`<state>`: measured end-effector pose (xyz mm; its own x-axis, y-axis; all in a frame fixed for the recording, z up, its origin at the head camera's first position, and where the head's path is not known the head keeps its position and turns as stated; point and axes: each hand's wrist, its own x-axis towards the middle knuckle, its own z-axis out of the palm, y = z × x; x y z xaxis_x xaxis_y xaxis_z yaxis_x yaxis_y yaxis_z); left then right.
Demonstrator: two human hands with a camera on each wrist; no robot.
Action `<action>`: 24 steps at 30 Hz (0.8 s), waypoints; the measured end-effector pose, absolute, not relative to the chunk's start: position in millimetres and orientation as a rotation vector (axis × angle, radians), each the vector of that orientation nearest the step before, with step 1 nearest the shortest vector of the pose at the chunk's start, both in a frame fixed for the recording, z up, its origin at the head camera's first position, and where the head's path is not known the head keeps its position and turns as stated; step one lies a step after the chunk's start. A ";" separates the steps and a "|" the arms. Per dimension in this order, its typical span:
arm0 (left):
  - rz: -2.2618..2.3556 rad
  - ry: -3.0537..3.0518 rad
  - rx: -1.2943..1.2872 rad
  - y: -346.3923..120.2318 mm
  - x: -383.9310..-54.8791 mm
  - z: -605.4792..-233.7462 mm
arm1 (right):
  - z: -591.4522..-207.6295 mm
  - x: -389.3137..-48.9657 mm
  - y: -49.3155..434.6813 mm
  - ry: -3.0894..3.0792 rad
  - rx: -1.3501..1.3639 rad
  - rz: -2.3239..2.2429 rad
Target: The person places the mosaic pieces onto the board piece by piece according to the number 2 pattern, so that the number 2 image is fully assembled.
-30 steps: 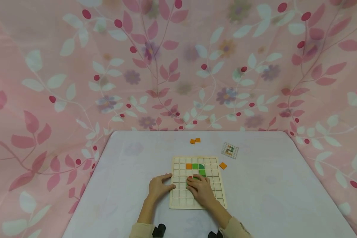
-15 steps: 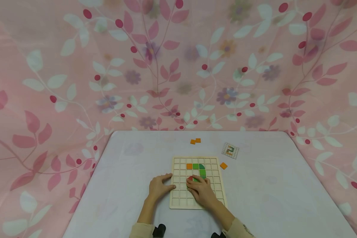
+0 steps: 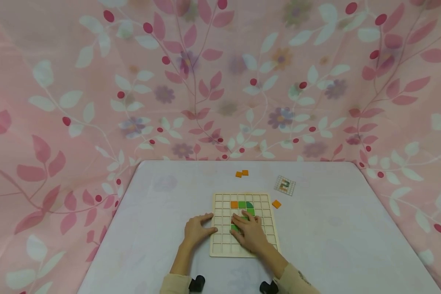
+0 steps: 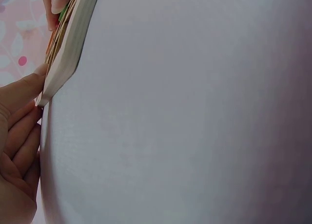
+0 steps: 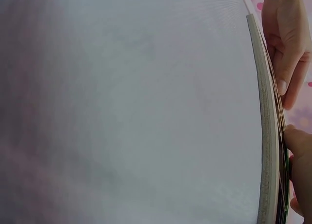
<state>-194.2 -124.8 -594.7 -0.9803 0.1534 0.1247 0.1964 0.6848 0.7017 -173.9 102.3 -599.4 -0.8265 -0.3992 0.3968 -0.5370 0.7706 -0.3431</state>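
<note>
A pale wooden grid board (image 3: 220, 247) lies on the table. Its far rows bear an orange square tile (image 3: 234, 205), a green square tile (image 3: 242, 204) and a dark green rounded tile (image 3: 249, 205). My left hand (image 3: 194, 231) rests at the board's left edge, thumb and index finger spread apart along it. Over the middle of the board my right hand (image 3: 253, 237) touches the tiles with spread fingertips. A green tile (image 3: 235, 227) shows beside its thumb, and other tiles are partly hidden under the fingers. The left wrist view shows the left thumb (image 4: 30, 87) on the board's rim.
Beyond the board lie two orange tiles (image 3: 239, 174) close together. Another orange tile (image 3: 277, 203) sits just off the board's right edge. A small gridded card (image 3: 284, 185) with a figure like a 2 lies at the back right of the white table (image 3: 334, 228).
The right fingers have spread and shifted slightly away from me on the tiles. A red tile seen by the fingertips earlier is now covered in the head view. The left hand stays in place.
</note>
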 end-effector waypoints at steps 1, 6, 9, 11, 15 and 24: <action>-1.186 -2.834 -0.297 -124.6 -194.5 -595.1 | -599.6 -174.0 102.7 -2.664 0.701 0.640; -1.185 -2.829 -0.292 -123.8 -195.8 -595.0 | -598.8 -173.2 103.9 -2.664 0.626 0.623; -1.189 -2.823 -0.290 -123.5 -195.6 -594.2 | -598.0 -171.6 103.4 -2.659 0.608 0.626; -1.190 -2.827 -0.287 -123.2 -195.5 -593.9 | -597.6 -170.3 103.3 -2.660 0.595 0.627; -1.190 -2.831 -0.285 -123.2 -195.3 -594.1 | -597.4 -167.8 104.0 -2.653 0.566 0.632; -1.190 -2.824 -0.290 -124.0 -194.2 -595.6 | -600.7 -165.5 107.1 -2.645 0.563 0.620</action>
